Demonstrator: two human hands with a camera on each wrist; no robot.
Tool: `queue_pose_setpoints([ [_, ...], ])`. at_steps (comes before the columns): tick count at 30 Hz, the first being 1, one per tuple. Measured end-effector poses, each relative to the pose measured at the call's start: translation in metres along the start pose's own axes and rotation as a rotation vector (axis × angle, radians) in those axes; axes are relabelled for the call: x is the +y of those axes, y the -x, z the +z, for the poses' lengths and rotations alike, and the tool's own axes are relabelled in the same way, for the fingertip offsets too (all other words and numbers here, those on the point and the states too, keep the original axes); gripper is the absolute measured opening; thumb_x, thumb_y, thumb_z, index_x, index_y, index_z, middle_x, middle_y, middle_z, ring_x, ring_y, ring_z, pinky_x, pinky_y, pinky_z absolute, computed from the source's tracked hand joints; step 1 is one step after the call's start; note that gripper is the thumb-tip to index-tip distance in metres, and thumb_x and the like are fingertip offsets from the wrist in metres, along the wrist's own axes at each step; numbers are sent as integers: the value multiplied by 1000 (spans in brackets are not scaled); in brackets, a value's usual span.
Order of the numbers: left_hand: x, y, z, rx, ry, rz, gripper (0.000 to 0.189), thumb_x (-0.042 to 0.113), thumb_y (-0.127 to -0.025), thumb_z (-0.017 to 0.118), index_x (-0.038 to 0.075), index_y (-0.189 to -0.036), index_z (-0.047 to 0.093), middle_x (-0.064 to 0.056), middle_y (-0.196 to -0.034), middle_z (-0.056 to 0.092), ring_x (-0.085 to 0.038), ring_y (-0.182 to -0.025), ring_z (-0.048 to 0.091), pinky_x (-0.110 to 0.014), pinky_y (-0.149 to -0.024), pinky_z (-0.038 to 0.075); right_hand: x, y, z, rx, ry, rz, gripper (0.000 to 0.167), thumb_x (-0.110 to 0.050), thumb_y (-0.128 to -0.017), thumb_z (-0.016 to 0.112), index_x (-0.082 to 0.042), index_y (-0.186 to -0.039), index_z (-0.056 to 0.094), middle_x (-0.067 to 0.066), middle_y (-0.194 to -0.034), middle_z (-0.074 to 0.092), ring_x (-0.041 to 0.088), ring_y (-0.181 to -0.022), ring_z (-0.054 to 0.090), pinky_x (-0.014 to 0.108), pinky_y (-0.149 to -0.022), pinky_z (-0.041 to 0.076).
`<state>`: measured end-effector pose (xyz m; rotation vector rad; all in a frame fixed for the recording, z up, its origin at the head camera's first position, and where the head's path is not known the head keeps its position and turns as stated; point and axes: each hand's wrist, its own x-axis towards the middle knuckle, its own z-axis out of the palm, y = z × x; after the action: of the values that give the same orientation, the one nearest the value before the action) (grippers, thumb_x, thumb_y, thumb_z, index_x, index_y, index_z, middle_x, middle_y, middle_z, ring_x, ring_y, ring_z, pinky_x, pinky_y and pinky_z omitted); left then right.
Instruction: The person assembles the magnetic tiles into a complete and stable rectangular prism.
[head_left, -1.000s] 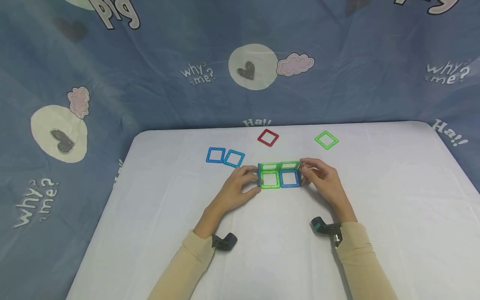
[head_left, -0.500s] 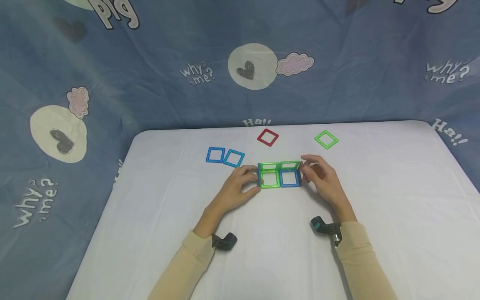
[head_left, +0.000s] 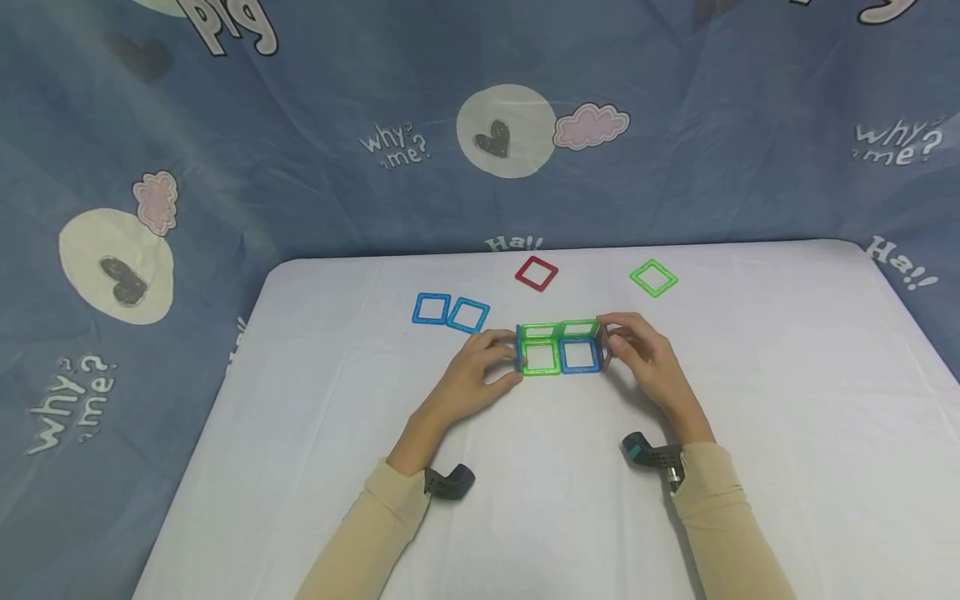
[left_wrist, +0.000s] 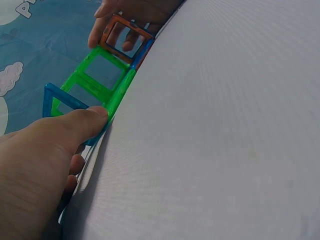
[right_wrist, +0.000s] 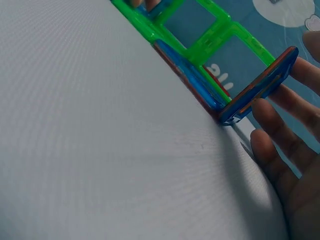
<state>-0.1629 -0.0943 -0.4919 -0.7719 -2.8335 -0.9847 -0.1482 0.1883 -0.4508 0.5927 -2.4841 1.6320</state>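
Your left hand point(head_left: 476, 375) grips a blue tile point(left_wrist: 66, 96) mid-frame — your right hand point(head_left: 651, 358), fingers loose, touches a brownish tile point(left_wrist: 108, 31).

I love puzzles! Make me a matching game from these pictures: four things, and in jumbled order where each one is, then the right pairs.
Left and right are as the head camera sees them.

Things
1. Red frame
2. Loose green frame
3. Two loose blue frames
4. Left hand

Places
A. Touching the left end of the joined frames
B. Farthest right of the loose frames
C. Next to each other, farthest left of the loose frames
D. Lying alone, with loose frames to its left and right

Right pairs: 1-D, 2-B, 3-C, 4-A
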Motion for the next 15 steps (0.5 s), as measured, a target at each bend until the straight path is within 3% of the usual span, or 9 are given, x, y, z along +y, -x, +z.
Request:
queue_pose_setpoints([
  [15,2,0,-1,-17,-4,-8,23,32,-85,70,24,-106,66,7,-134,51,-14,-129,43,-35,-109,39,1,0,-2,-20,-63,23,32,-3,-95,47,3,-127,52,21,-124,56,31,-100,60,14,-86,48],
])
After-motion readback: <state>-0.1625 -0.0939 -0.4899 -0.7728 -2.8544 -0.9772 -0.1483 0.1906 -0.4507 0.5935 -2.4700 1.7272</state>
